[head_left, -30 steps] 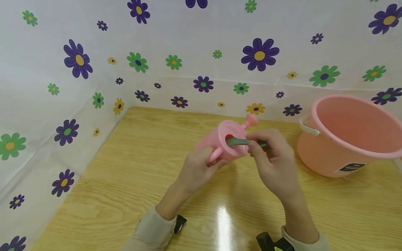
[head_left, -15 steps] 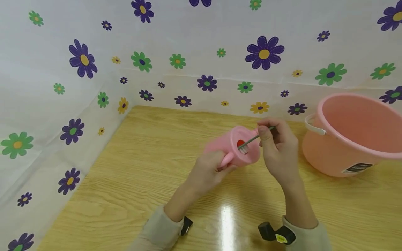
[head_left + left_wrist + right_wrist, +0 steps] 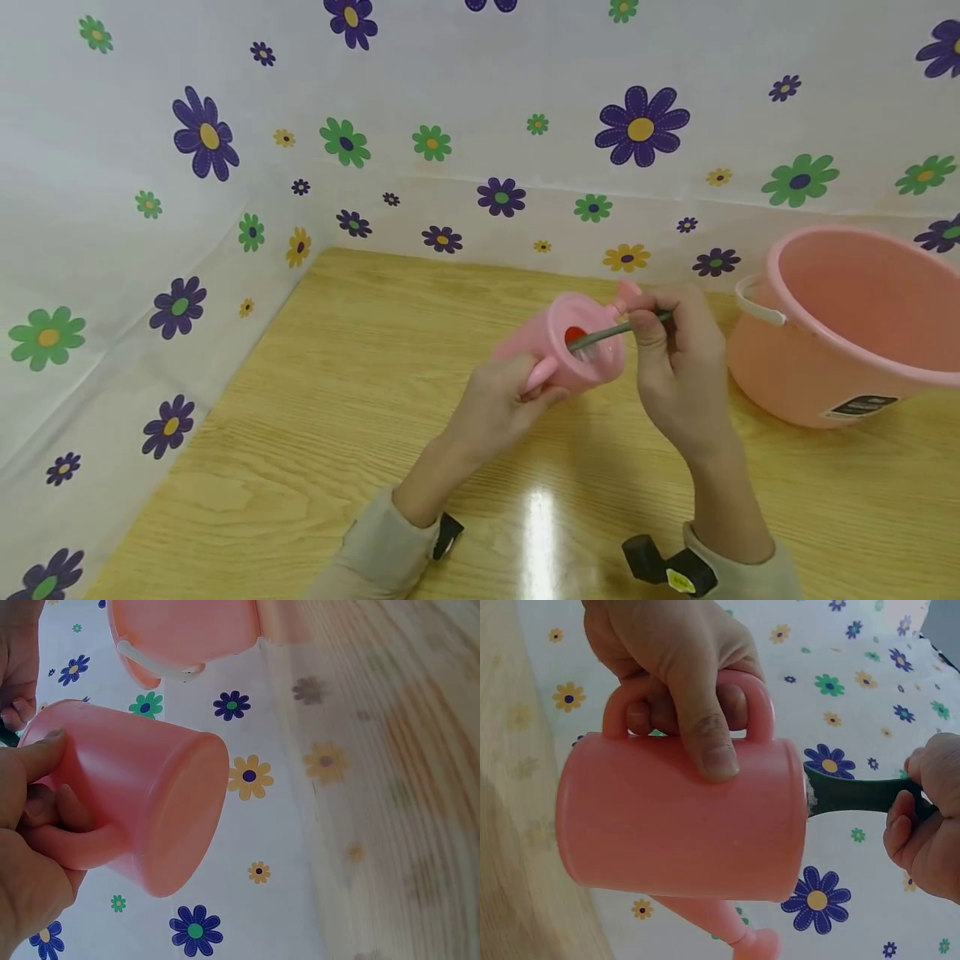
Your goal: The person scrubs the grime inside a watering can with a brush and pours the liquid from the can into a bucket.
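A small pink watering can [image 3: 522, 335] is tilted above the table, its round opening facing right. My left hand [image 3: 498, 408] grips its handle, with the thumb against the can's side in the right wrist view. My right hand [image 3: 681, 379] pinches the dark green handle of a brush [image 3: 855, 795]. The brush head, with pale bristles, reaches into the can's opening and is mostly hidden there. Something red shows inside the opening. Behind my right fingers, the can's spout ends in a flared rose [image 3: 628, 293].
A large pink bucket [image 3: 787, 375] with a white handle [image 3: 761, 308] stands on the right of the wooden table [image 3: 315, 417]. White flower-printed sheeting [image 3: 450, 83] rises along the back and left edges.
The brush has turned from flat to edge-on and shifted within the opening. The watering can sits slightly further right in the head view, as does the bucket. Both hands keep their hold.
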### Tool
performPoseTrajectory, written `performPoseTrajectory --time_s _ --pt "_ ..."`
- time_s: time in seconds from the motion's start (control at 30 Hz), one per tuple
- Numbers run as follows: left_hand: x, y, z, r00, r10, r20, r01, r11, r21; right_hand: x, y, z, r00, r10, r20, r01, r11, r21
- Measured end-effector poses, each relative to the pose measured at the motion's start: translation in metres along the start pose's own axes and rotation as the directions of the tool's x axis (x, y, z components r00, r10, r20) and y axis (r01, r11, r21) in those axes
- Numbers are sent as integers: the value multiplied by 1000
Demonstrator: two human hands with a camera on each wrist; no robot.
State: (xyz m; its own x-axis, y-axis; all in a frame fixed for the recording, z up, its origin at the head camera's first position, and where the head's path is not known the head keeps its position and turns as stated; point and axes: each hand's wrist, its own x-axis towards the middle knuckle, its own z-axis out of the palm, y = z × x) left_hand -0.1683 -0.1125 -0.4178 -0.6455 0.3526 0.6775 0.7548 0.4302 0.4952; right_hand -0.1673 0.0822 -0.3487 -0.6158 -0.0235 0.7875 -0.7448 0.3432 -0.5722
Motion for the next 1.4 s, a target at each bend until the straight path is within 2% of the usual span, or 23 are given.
performPoseTrajectory --time_s 0.17,0.43,0.8,1.2,1.4 --pt "2 2 3 999 32 1 -32 999 -7 0 -6 -9 994 92 -65 -94 995 -28" --pt "4 5 0 999 -36 22 37 998 -43 0 -16 -16 994 73 -87 -76 996 -40" --pt "3 3 -7 996 -27 87 29 999 -16 0 -16 -17 988 97 -120 -100 995 -21" --pt "5 1 -14 994 -44 97 47 998 -31 -1 -19 -19 987 64 -148 -66 998 -7" --pt "6 -1 -17 994 -27 108 31 999 -34 -1 -19 -20 979 47 -200 -42 999 31"
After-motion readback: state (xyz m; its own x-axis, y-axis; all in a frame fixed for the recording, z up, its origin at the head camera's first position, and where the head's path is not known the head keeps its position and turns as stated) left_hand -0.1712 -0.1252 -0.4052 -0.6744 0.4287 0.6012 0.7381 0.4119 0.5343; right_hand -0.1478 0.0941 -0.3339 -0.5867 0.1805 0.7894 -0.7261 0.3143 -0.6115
